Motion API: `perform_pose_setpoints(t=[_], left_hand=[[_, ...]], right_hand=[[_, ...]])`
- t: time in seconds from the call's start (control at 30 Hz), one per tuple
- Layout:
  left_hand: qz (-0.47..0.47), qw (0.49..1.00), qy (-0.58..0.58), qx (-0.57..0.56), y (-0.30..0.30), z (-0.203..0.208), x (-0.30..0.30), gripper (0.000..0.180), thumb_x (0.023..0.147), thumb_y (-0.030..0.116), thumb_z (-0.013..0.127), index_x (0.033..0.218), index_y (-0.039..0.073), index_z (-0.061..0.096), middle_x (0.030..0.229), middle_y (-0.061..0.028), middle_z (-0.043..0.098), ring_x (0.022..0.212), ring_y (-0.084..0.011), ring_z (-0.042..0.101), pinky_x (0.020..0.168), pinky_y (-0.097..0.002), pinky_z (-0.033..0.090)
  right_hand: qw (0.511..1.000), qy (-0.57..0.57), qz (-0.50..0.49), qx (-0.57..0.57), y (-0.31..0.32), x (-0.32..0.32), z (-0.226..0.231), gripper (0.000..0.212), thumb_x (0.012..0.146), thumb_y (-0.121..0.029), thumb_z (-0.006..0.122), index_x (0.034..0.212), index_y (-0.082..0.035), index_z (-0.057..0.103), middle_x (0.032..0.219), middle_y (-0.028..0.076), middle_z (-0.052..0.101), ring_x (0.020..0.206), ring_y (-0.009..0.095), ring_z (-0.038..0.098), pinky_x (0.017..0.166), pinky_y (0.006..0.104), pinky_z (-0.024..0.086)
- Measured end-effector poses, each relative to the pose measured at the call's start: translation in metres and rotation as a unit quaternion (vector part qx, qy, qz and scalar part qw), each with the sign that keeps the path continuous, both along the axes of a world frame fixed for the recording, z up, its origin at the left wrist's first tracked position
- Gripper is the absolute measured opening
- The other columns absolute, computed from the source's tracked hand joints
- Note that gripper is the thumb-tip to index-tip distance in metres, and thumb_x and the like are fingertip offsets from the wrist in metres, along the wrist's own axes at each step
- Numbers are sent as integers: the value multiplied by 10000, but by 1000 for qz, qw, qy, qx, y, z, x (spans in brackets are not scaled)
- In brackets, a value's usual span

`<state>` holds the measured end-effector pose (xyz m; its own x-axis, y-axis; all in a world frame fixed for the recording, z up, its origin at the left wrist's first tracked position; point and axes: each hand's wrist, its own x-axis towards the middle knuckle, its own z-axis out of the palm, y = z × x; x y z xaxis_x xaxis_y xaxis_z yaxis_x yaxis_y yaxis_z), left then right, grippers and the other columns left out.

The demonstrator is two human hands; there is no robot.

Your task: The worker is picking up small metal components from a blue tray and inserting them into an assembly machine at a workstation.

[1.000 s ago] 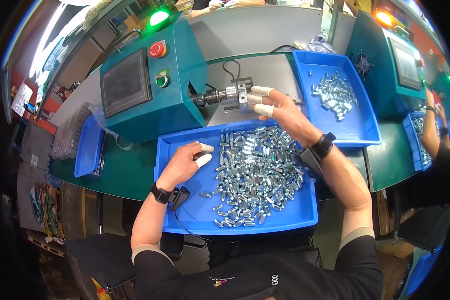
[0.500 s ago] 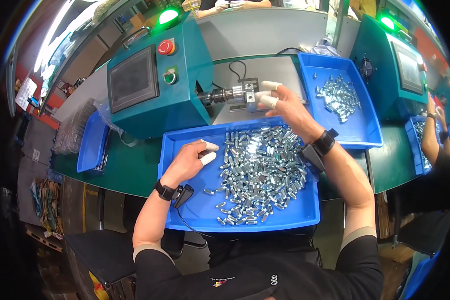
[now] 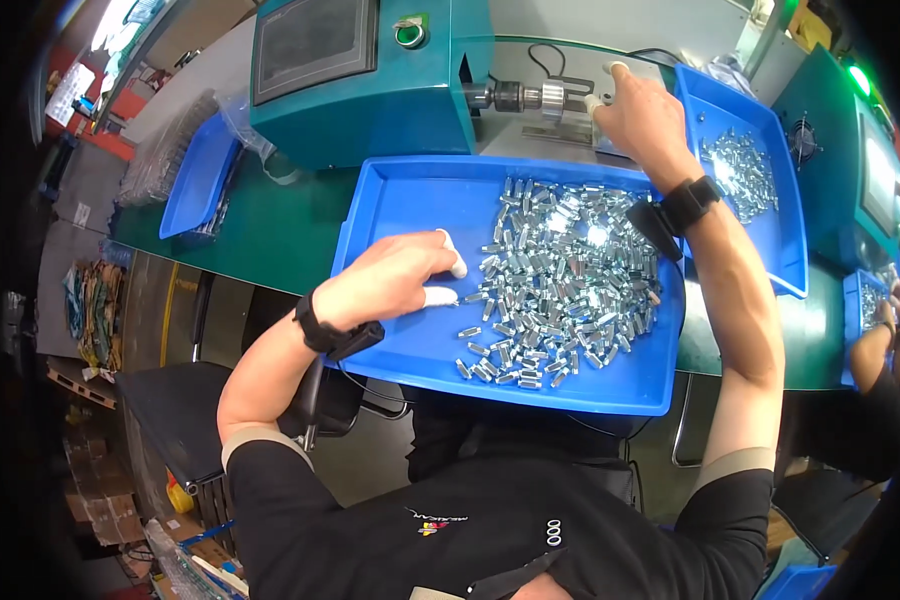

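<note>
My left hand (image 3: 395, 277), with white finger cots on thumb and forefinger, is held over the large blue tray (image 3: 410, 178). Its thumb and forefinger are apart, their tips beside the left edge of a heap of small shiny metal fittings (image 3: 570, 280); nothing shows between them. My right hand (image 3: 648, 118) reaches over the tray's far edge to the right end of a machine's metal clamp (image 3: 553, 99). Its cotted forefinger and thumb are spread, and I see no part held in them; the remaining fingers are mostly hidden.
The green machine (image 3: 370, 115) with a screen stands at the far left. A second blue tray (image 3: 795, 255) with more fittings lies to the right, next to another green machine (image 3: 850, 150). A smaller blue tray (image 3: 198, 185) sits at left. Another person's arm (image 3: 873, 345) shows far right.
My view has shifted, so the tray and machine sit higher in it. My left hand has moved right, closer to the heap. My right hand stays near the clamp, its fingers repositioned.
</note>
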<state>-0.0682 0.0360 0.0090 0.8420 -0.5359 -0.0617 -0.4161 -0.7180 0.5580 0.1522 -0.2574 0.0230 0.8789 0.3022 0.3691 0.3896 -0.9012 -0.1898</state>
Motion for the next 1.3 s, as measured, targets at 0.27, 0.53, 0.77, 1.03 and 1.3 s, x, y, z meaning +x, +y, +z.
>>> perform_pose_setpoints(t=[0.27,0.53,0.77,1.03,1.3], left_hand=[[-48,987,-139,63,-14,-13,-23,232,858,90,830,1033,53,682,957,-114,644,971,-343,685,818,-459,567],[-19,993,-116,26,-32,11,8,226,881,34,821,1097,31,755,953,-97,700,919,-299,723,820,-388,594],[10,981,-149,-127,-95,49,110,184,938,34,788,1119,32,755,1035,-104,745,933,-198,724,819,-340,576],[65,976,-126,-163,-142,45,196,166,934,35,772,1098,12,757,995,-103,747,871,-194,721,775,-329,568],[67,979,-184,-65,-134,32,208,167,949,22,763,1115,9,769,1008,-87,772,904,-181,727,828,-328,572]], right_hand=[[992,-75,7,97,-38,-11,5,552,948,-361,719,1396,-45,652,1046,247,768,1047,431,729,888,527,567],[981,-25,-163,105,-187,-32,-30,541,973,-349,752,1427,-71,660,1044,186,784,994,345,752,870,460,575],[907,25,-79,414,-188,-79,-47,455,990,-227,778,1398,-42,697,1034,119,791,909,166,714,801,314,561],[910,-10,-17,415,-173,-97,-46,380,994,-162,766,1336,-3,719,985,104,799,816,127,692,698,277,531],[917,-12,-4,398,-172,-98,-46,324,986,-151,761,1274,-3,745,995,133,806,791,157,713,676,303,536]])
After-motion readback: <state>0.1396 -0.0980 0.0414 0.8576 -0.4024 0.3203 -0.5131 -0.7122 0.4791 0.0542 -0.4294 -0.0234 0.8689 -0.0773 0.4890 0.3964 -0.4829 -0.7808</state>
